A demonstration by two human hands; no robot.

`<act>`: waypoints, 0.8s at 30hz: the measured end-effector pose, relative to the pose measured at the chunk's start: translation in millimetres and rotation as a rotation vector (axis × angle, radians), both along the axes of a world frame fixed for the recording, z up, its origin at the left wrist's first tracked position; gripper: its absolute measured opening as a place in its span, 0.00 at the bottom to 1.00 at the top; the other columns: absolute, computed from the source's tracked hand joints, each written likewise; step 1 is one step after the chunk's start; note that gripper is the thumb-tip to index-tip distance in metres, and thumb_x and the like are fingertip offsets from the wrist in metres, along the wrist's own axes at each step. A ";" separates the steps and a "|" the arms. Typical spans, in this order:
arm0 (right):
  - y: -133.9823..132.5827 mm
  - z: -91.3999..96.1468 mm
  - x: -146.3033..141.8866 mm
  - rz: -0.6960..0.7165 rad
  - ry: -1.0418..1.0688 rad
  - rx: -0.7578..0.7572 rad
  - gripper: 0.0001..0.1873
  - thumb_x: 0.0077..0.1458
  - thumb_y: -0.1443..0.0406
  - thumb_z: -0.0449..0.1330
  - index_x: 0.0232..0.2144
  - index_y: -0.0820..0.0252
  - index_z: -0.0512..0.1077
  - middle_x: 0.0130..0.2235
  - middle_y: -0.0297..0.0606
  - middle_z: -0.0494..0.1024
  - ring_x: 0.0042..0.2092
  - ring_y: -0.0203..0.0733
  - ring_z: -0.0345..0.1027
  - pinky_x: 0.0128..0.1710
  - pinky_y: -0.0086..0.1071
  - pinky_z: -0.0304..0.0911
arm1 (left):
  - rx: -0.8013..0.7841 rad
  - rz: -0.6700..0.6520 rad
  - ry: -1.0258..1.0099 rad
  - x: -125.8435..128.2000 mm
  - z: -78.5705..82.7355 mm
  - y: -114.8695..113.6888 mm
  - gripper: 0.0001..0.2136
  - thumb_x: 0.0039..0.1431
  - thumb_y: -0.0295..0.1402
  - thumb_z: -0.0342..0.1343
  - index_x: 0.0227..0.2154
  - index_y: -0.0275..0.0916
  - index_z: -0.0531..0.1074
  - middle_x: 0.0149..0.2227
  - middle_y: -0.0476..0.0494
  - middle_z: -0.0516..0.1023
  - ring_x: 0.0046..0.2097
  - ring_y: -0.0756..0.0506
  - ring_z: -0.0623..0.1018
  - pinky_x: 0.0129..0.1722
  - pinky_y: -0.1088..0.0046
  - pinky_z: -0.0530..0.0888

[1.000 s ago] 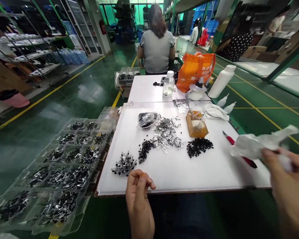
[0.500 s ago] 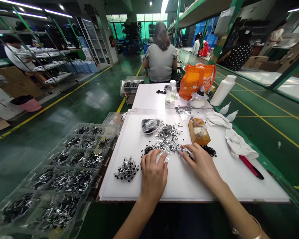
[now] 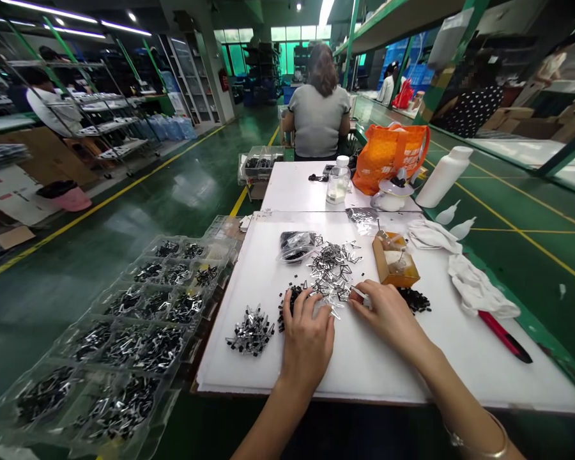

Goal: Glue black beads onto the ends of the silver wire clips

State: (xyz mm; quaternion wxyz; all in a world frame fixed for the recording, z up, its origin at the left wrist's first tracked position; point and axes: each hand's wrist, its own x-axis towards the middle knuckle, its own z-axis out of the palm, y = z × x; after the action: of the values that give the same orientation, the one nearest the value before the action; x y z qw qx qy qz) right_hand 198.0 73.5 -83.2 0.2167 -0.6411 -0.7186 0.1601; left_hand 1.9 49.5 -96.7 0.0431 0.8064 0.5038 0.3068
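My left hand [image 3: 308, 335] lies palm down on the white tabletop, fingers spread, its tips at a heap of small black pieces [image 3: 292, 300]. My right hand [image 3: 388, 314] is at the near right edge of a pile of bent metal clips [image 3: 333, 265], silver and black. Its thumb and index finger close around something small and pale that I cannot make out. Left of my left hand sits a separate heap of clips with black ends [image 3: 252, 331]. More small black pieces [image 3: 414, 300] lie beyond my right hand, beside an open cardboard box [image 3: 397, 268].
A clear compartment tray [image 3: 182, 351] full of clips stands left of the table. Behind the pile is a plastic bag of black parts [image 3: 297, 245]. White gloves [image 3: 482, 287] and a red-handled tool [image 3: 505, 337] lie at right; a bottle [image 3: 338, 182] and orange bag [image 3: 388, 156] stand farther back.
The camera view has shifted slightly, moving the table rightward in the picture. My right thumb and index finger have come closer together at the pile. My left hand stays over the black pieces.
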 end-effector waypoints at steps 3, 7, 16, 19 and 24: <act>-3.5 3.6 2.3 0.015 0.075 -0.002 0.10 0.64 0.61 0.60 0.29 0.55 0.70 0.35 0.35 0.80 0.34 0.44 0.70 0.38 0.36 0.59 | 0.005 -0.018 0.014 0.3 2.1 0.8 0.06 0.69 0.28 0.60 0.46 0.39 0.79 0.52 0.35 0.83 0.62 0.32 0.78 0.68 0.33 0.65; -9.8 9.5 6.9 -0.020 0.189 0.006 0.14 0.66 0.54 0.59 0.31 0.55 0.73 0.35 0.37 0.81 0.34 0.44 0.72 0.38 0.37 0.63 | 0.012 -0.037 0.038 0.5 4.0 0.4 0.11 0.68 0.31 0.63 0.51 0.39 0.79 0.54 0.34 0.82 0.63 0.30 0.77 0.67 0.30 0.65; -44.0 11.4 31.7 -0.260 0.406 0.008 0.29 0.67 0.42 0.53 0.41 0.56 0.83 0.38 0.41 0.84 0.39 0.48 0.77 0.41 0.37 0.70 | -0.003 -0.036 0.026 0.0 3.7 -0.5 0.05 0.68 0.24 0.60 0.37 0.39 0.77 0.51 0.36 0.83 0.63 0.33 0.78 0.68 0.34 0.67; -57.7 9.1 41.0 -0.330 0.424 -0.001 0.30 0.64 0.40 0.57 0.39 0.57 0.83 0.35 0.42 0.84 0.35 0.48 0.76 0.36 0.37 0.70 | -0.022 -0.032 0.021 0.5 2.5 1.1 0.05 0.67 0.23 0.61 0.40 0.39 0.77 0.52 0.37 0.83 0.63 0.33 0.78 0.68 0.35 0.68; -66.3 4.1 32.8 -0.298 0.425 -0.032 0.25 0.62 0.43 0.60 0.38 0.56 0.84 0.39 0.43 0.85 0.41 0.52 0.79 0.40 0.38 0.72 | -0.035 -0.049 0.022 1.9 1.6 2.1 0.14 0.68 0.22 0.59 0.53 0.40 0.76 0.56 0.38 0.83 0.64 0.32 0.77 0.68 0.32 0.65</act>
State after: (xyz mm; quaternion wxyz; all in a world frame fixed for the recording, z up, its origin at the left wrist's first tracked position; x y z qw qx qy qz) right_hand 230.9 7.2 -79.1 0.3738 -0.6954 -0.5518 0.2688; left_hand 3.8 51.6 -95.1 0.0590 0.8208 0.4896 0.2880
